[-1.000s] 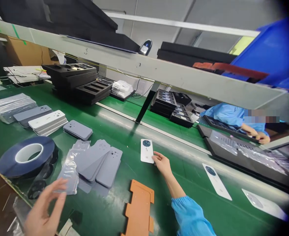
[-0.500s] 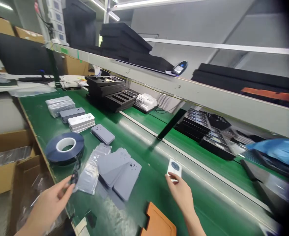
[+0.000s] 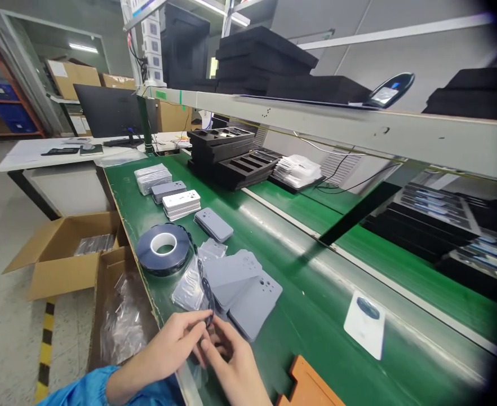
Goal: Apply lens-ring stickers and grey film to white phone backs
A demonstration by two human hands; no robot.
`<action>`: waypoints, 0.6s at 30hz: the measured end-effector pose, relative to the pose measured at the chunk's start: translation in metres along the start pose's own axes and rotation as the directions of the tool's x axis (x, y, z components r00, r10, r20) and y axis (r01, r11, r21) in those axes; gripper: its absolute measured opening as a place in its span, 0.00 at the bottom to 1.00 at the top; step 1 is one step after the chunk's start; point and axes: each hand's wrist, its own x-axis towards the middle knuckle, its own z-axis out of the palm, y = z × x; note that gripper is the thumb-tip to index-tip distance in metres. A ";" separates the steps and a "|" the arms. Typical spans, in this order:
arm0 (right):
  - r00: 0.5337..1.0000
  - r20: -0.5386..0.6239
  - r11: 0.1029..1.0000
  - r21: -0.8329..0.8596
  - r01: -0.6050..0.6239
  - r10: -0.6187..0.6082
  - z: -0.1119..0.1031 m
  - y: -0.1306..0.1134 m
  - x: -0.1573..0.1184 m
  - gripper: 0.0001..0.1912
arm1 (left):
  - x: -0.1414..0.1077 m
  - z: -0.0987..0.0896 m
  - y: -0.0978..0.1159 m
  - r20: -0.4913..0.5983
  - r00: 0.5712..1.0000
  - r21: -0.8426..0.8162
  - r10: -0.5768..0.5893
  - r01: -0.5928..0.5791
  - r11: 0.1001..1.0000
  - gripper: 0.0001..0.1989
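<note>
Both hands meet at the near edge of the green bench. My left hand [image 3: 174,344] pinches the end of a dark strip [image 3: 204,282] that runs up to the blue tape roll [image 3: 163,249]. Close beside it, my right hand [image 3: 231,358] has its fingers curled at the same strip end; what they hold, if anything, is hidden. Grey phone-shaped sheets [image 3: 254,304] fan out just beyond the fingers, next to clear plastic sleeves [image 3: 188,286]. A white phone-shaped plate [image 3: 364,327] with a dark round part lies alone at the right.
Stacks of white [image 3: 181,203] and grey plates [image 3: 213,224] stand farther back, before black trays [image 3: 231,163]. An orange piece [image 3: 310,386] lies at the near edge. Open cardboard boxes [image 3: 66,276] sit left of the bench. A shelf beam [image 3: 337,121] crosses above.
My right hand has let go of the white plate and moved left to meet my left hand. My left hand has moved right with the strip. The view has swung left.
</note>
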 end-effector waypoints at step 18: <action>1.000 -0.002 0.988 0.155 -0.011 0.012 -0.012 0.011 -0.002 0.25 | 0.009 -0.024 0.019 -0.300 0.926 0.127 0.230 -0.200 0.972 0.20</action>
